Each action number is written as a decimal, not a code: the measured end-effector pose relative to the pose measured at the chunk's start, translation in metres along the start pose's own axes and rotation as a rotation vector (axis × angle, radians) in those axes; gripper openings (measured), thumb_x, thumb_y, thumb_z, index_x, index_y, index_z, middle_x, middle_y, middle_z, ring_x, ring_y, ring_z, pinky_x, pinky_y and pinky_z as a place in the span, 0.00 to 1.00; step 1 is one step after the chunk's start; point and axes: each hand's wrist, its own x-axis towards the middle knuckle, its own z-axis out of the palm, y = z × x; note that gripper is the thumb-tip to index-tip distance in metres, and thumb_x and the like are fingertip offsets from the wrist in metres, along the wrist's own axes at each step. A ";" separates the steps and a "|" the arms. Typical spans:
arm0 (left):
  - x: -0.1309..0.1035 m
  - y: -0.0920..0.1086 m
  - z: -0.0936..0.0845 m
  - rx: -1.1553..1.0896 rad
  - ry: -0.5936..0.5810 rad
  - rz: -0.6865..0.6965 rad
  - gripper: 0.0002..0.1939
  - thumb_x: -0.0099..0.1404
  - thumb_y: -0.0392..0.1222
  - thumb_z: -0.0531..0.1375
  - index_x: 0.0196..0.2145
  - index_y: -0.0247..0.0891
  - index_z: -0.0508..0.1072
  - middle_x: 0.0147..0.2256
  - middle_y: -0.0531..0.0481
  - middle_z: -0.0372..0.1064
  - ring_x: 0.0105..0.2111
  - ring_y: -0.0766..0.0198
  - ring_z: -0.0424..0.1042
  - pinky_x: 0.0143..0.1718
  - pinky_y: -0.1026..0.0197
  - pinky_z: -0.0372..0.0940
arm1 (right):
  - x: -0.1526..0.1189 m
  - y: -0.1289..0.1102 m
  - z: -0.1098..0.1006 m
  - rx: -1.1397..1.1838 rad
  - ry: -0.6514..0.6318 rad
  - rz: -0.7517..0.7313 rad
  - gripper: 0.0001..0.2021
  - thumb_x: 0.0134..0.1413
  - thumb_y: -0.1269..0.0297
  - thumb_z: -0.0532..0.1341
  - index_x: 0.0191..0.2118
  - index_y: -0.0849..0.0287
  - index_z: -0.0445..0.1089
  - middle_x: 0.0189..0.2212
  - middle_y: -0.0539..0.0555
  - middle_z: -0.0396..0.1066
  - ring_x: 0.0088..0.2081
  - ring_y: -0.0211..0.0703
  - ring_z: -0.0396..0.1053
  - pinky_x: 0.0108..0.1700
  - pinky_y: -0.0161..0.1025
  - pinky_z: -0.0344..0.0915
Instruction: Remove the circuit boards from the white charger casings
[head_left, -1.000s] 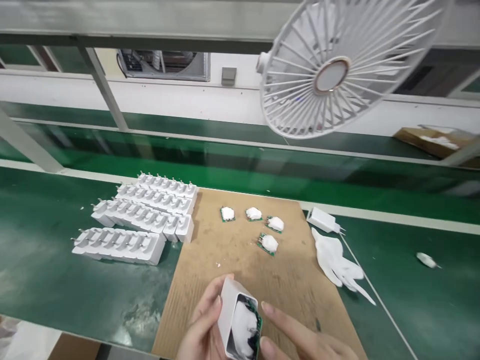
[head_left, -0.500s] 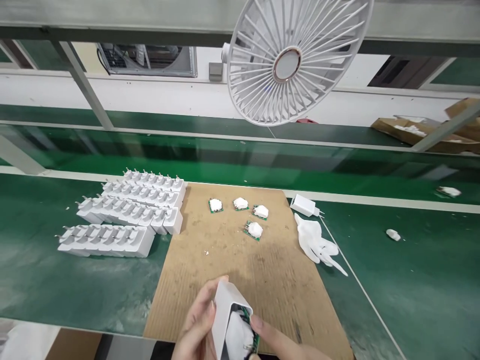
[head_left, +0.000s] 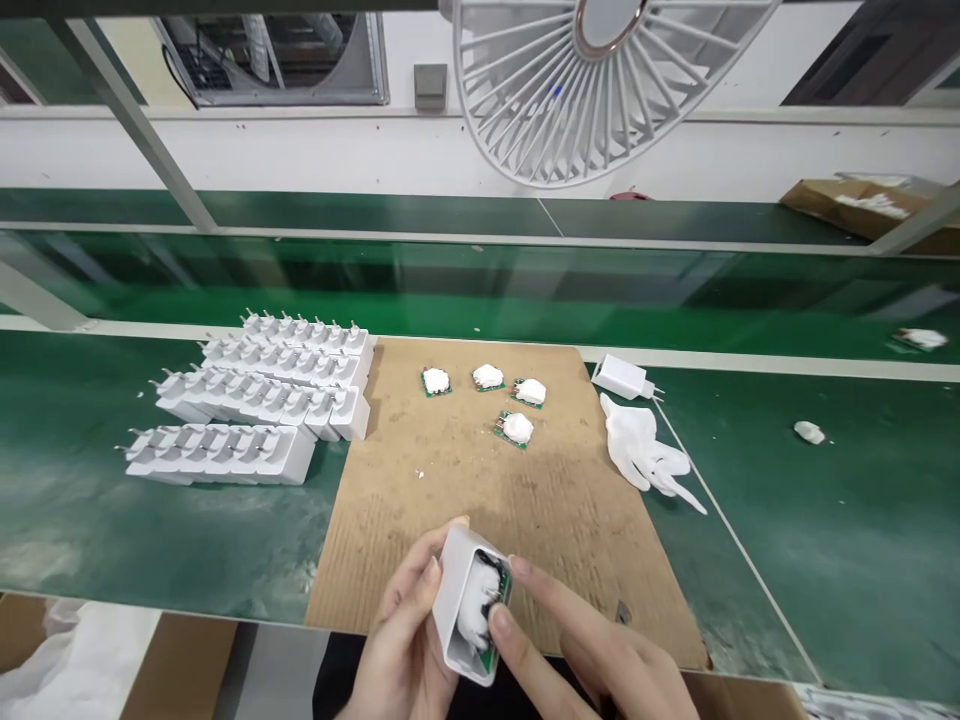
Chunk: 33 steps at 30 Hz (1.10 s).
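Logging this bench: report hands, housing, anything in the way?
Left hand gripping white housing. Right fingers at coated circuit board inside, partly covering it. Four more boards ahead on brown sheet.

From my remote seat I take this for a small electronics assembly workshop. The long green surface (head_left: pixel 862 530) is a workbench; on its left part I see rows of identical white plug casings (head_left: pixel 262 390), laid out like batch work. A scuffed brown board (head_left: pixel 570 520) reaches the near edge, with circuit boards (head_left: pixel 517 428) toward its far edge. Past the surface's far edge runs a glossy green strip (head_left: pixel 450 290), belt or panel, I can't tell which, then a shelf (head_left: pixel 375 216) holding an open carton (head_left: pixel 840 218). I also get a caged fan (head_left: pixel 592 100) overhead and a ventilator (head_left: pixel 285 60) in the white wall (head_left: pixel 300 155).
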 end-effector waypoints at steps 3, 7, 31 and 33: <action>0.000 -0.001 0.000 -0.006 0.002 -0.021 0.13 0.52 0.41 0.69 0.38 0.39 0.81 0.35 0.45 0.79 0.33 0.63 0.76 0.35 0.68 0.69 | -0.003 0.003 0.009 -0.044 0.011 -0.019 0.19 0.65 0.56 0.51 0.54 0.57 0.69 0.46 0.63 0.73 0.26 0.36 0.73 0.25 0.31 0.70; 0.002 -0.004 -0.003 0.006 -0.010 -0.034 0.13 0.53 0.40 0.69 0.38 0.39 0.81 0.35 0.45 0.79 0.32 0.64 0.76 0.34 0.68 0.70 | -0.006 0.005 0.020 -0.032 0.108 -0.097 0.19 0.64 0.56 0.52 0.53 0.61 0.70 0.43 0.64 0.75 0.29 0.39 0.75 0.22 0.29 0.67; -0.005 0.003 -0.021 0.448 -0.506 -0.034 0.31 0.53 0.51 0.68 0.53 0.44 0.66 0.38 0.46 0.74 0.30 0.60 0.77 0.32 0.62 0.70 | -0.010 0.028 0.018 0.752 -0.059 0.245 0.16 0.56 0.73 0.59 0.50 0.55 0.66 0.40 0.56 0.62 0.37 0.42 0.68 0.32 0.36 0.69; -0.010 0.003 -0.019 0.470 -0.504 0.007 0.30 0.54 0.46 0.68 0.53 0.45 0.65 0.38 0.47 0.73 0.32 0.61 0.75 0.33 0.61 0.69 | -0.012 0.027 0.021 0.757 -0.035 0.247 0.18 0.54 0.75 0.60 0.51 0.56 0.66 0.40 0.56 0.61 0.36 0.41 0.67 0.30 0.34 0.68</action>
